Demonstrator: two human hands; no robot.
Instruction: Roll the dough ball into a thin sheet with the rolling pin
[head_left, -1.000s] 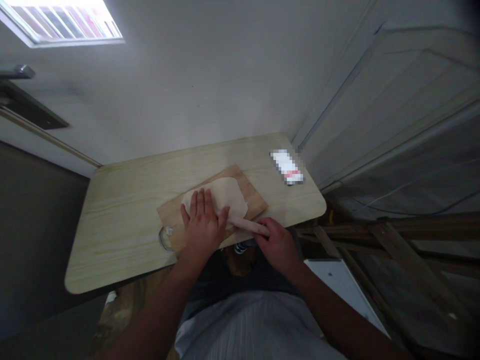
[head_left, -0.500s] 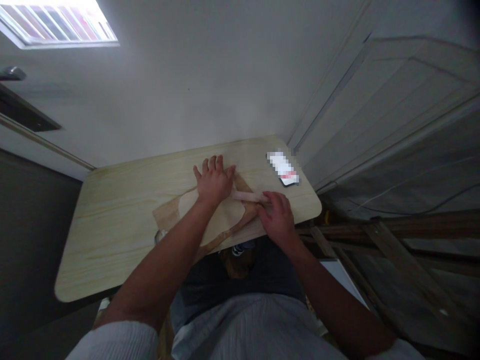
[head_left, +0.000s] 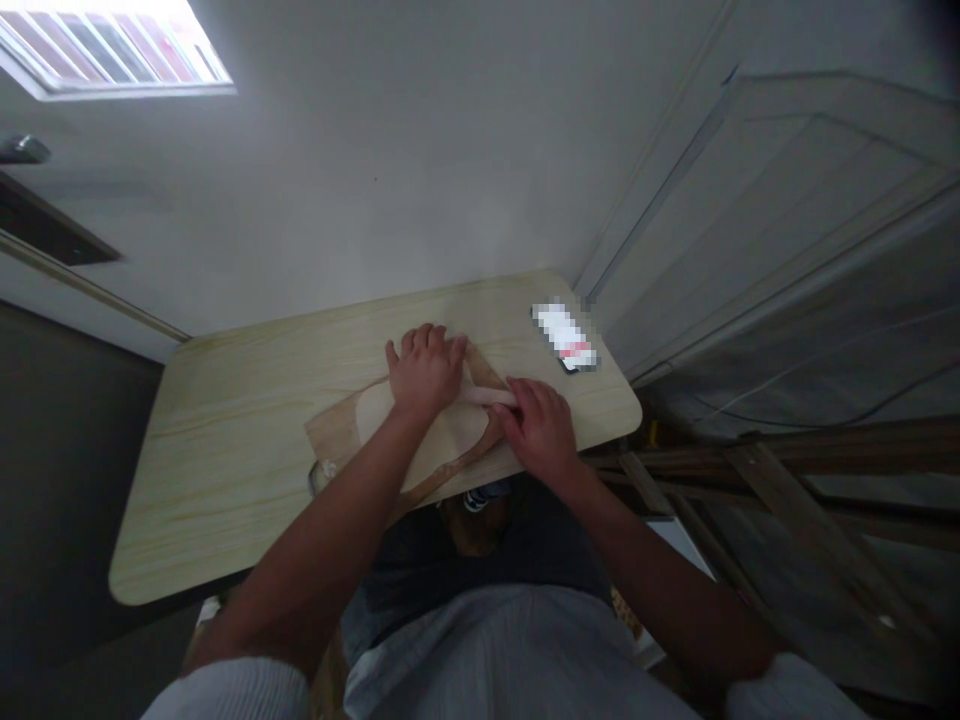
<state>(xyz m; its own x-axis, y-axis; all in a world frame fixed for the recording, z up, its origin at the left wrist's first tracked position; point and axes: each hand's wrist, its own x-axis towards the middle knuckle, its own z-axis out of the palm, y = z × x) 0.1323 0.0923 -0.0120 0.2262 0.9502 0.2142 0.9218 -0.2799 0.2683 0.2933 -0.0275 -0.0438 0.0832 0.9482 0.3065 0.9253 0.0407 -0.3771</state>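
A tan sheet with angular corners lies on the table; I cannot tell whether it is paper or leather. A cream rounded piece rests on top of it. My left hand presses palm down near the sheet's far edge, fingers slightly bent and a little apart. From beneath that hand a pale narrow strip runs to the right. Its right end is pinched between the thumb and fingers of my right hand. Beside my left forearm shows a small metal ring-like thing, partly hidden.
The light wood-grain table stands against a pale wall. A phone with a blurred screen lies at its right end. Wooden beams stand to the right, and a door handle is at the left.
My right hand has slid left along the strip, closer to my left hand. My left hand has shifted slightly toward me, with its fingers drawn in a little.
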